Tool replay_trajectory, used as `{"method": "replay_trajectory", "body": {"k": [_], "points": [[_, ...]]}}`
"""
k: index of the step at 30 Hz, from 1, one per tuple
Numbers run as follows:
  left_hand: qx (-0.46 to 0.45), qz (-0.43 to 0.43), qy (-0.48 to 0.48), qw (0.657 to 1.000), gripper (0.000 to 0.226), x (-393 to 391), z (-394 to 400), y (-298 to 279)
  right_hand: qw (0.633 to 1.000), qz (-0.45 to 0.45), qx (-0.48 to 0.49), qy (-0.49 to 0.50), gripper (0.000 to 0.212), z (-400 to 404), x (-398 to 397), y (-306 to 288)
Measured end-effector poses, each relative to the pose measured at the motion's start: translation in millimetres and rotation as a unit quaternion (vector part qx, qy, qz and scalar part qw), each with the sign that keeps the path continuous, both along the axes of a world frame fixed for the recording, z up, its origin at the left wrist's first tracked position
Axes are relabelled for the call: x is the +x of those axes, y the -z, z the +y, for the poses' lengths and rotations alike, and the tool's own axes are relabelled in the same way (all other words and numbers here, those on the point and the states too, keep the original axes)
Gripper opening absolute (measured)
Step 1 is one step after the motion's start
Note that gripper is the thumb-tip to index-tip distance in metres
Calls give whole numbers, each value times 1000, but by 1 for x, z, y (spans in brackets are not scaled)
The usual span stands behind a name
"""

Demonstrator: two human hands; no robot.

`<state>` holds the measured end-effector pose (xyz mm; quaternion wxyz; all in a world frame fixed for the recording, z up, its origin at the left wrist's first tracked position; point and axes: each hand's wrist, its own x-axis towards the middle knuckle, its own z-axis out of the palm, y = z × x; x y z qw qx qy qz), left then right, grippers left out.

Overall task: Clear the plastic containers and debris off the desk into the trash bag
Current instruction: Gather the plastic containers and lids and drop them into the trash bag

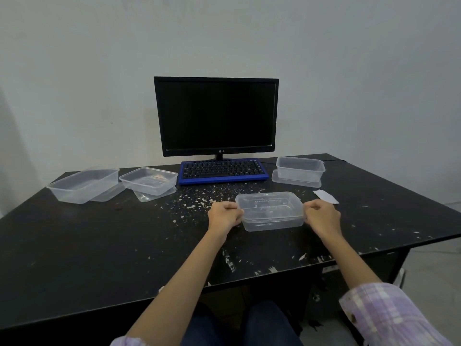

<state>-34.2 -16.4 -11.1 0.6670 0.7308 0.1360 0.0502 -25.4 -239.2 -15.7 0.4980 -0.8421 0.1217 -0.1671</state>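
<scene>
Our fingers are curled tight at both short ends of the lidded container (270, 211): the left hand (224, 216) pinches its left rim, the right hand (322, 215) its right rim, and the box rests on the desk (74, 245) between them, near the middle and a little toward the front edge. We judge it light, thin-walled and springy, likely to flex or pop its lid if squeezed at the walls, so the stiffer rim at the ends is the sensible hold. The smooth plastic may slip. Raised lettering shows on the lid, but we cannot read it.

White debris (197, 203) is scattered just left of the box and up toward the blue keyboard (223, 171). It looks like loose flakes, too small to pinch, better swept.

Toward the back left corner sit two open tubs (83, 184) and (148, 181), each tilted on something clear beneath. Toward the back right, another tub (300, 168) stands on a lid. A white paper scrap (325, 196) lies just beyond our right hand.

The monitor (216, 116) at the back edge reads "LG". No trash bag is in view.
</scene>
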Motion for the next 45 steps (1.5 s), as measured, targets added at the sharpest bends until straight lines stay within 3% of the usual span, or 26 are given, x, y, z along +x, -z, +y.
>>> {"method": "replay_trajectory", "body": {"k": [7,12,17,28,38,45], "points": [[25,3,35,999,35,0,-5,-4,1000,10,-1,-29,16,-7,8,5],[111,-2,70,991,37,0,-8,-4,989,58,-83,-112,46,-7,14,1],[153,-17,83,985,40,1,-8,-2,978,66,-156,-122,47,-6,18,2],[229,21,93,969,29,5,-9,-12,973,87,-171,-127,45,-7,22,-2],[368,-26,120,922,40,-1,-16,0,966,66,-223,-117,42,-3,17,8],[329,-28,126,935,37,-1,-13,-3,961,69,-240,-121,42,-3,17,4]]}}
